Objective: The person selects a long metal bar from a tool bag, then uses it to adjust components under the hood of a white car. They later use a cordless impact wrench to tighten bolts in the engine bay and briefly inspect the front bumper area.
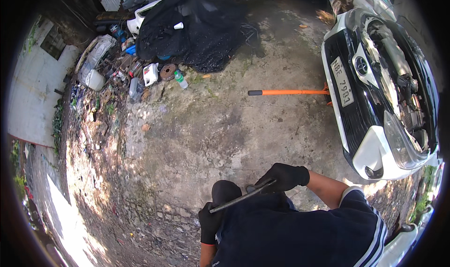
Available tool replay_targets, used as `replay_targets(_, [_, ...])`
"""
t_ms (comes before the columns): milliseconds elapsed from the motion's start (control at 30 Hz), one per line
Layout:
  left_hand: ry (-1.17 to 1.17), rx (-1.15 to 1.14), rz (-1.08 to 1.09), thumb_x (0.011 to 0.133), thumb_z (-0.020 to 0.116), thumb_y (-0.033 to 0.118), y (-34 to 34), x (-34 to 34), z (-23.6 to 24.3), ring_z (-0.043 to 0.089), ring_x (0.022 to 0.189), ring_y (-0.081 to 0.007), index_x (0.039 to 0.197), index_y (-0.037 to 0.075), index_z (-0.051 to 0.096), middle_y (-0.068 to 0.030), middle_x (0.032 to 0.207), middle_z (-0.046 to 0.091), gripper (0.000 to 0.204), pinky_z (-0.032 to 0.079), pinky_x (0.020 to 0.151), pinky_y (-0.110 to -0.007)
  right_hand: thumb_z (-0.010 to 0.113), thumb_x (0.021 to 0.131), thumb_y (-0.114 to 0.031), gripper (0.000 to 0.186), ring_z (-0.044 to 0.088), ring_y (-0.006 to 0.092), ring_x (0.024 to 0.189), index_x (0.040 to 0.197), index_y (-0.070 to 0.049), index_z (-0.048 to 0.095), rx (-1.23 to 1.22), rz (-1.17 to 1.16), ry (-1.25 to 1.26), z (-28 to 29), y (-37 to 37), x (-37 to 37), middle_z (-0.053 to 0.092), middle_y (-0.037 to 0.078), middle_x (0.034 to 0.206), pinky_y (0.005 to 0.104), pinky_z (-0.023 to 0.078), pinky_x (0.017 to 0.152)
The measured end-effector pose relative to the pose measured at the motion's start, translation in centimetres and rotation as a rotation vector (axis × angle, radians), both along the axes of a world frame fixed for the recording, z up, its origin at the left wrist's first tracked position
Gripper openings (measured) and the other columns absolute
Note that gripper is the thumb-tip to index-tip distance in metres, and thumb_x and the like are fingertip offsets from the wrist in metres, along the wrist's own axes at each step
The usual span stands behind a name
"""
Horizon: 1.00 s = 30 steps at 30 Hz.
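A thin, flat grey piece (238, 200), seen nearly edge-on, slants up to the right in front of my body and over my dark knees. I cannot make out its kind. My left hand (209, 224), in a black glove, grips its lower left end. At the upper right end my right hand (284, 177), also black-gloved, has its fingers closed around it. A small rounded grey part shows beside the piece near the right hand. The fingertips of both hands are partly hidden.
On the right stands a white car (375, 149) with its engine bay uncovered. An orange jack handle (290, 92) sticks out from under its front. Far left lie scattered scrap, a white jug (150, 74), a green-topped bottle (180, 79), a rusty disc (168, 72) and a black sheet (201, 37).
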<state>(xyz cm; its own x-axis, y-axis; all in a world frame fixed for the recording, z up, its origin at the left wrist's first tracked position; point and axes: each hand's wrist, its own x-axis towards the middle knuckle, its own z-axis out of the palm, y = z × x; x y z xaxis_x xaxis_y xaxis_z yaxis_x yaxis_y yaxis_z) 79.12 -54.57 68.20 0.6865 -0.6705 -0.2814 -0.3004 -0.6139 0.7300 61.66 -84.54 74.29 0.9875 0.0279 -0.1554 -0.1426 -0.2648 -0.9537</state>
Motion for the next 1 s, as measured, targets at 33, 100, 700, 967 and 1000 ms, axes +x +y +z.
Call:
replay_targets(33, [-0.017, 0.008, 0.026, 0.078, 0.075, 0.024, -1.8, 2.2, -0.1, 0.067, 0.062, -0.0303, 0.078, 0.005, 0.064, -0.0147, 0.071, 0.066, 0.022, 0.048, 0.054, -0.037, 0.074, 0.085, -0.021, 0.029, 0.072, 0.0231, 0.083, 0.11, -0.007, 0.072, 0.024, -0.023, -0.001, -0.3, -1.1, 1.4, 0.074, 0.012, 0.096, 0.0309, 0.055, 0.072])
replay_targets(100, [-0.058, -0.05, 0.033, 0.081, 0.076, 0.026, -4.6, 6.4, -0.3, 0.06, 0.056, -0.0195, 0.072, 0.002, 0.06, -0.0105, 0.062, 0.061, 0.029, 0.045, 0.052, -0.034, 0.076, 0.084, -0.023, 0.031, 0.072, 0.0213, 0.078, 0.111, -0.008, 0.072, 0.056, -0.098, -0.004, -0.6, -3.3, 4.1, 0.074, 0.012, 0.093, 0.0305, 0.054, 0.068])
replay_targets(700, [-0.665, -0.087, -1.083, 0.083, 0.069, 0.04, -48.7, 41.8, 5.4, 0.055, 0.044, -0.0322, 0.054, 0.014, 0.054, -0.0097, 0.047, 0.051, 0.041, 0.041, 0.043, -0.041, 0.062, 0.093, -0.022, 0.028, 0.063, 0.0128, 0.074, 0.111, -0.001, 0.07, 0.375, -0.512, 0.352, 1.8, -30.7, 25.9, 0.071, 0.008, 0.085, 0.031, 0.05, 0.066])
replay_targets(967, [-0.703, -0.093, -1.401, 0.083, 0.067, 0.039, -75.9, 46.3, 9.1, 0.058, 0.046, -0.0313, 0.057, 0.015, 0.056, -0.0092, 0.05, 0.056, 0.037, 0.044, 0.045, -0.043, 0.065, 0.093, -0.023, 0.027, 0.065, 0.0171, 0.07, 0.103, 0.002, 0.071, 0.077, -0.711, -0.122, 0.9, -49.6, 28.8, 0.071, 0.017, 0.085, 0.0323, 0.05, 0.066])
replay_targets(1000, [-0.703, -0.106, -1.419, 0.083, 0.068, 0.038, -79.3, 46.8, 10.1, 0.058, 0.046, -0.0312, 0.057, 0.015, 0.056, -0.0093, 0.05, 0.056, 0.037, 0.044, 0.045, -0.043, 0.065, 0.093, -0.023, 0.027, 0.064, 0.0178, 0.068, 0.103, 0.001, 0.071, 0.08, -0.776, -0.179, 0.4, -51.6, 29.4, 0.071, 0.017, 0.085, 0.0326, 0.049, 0.064])
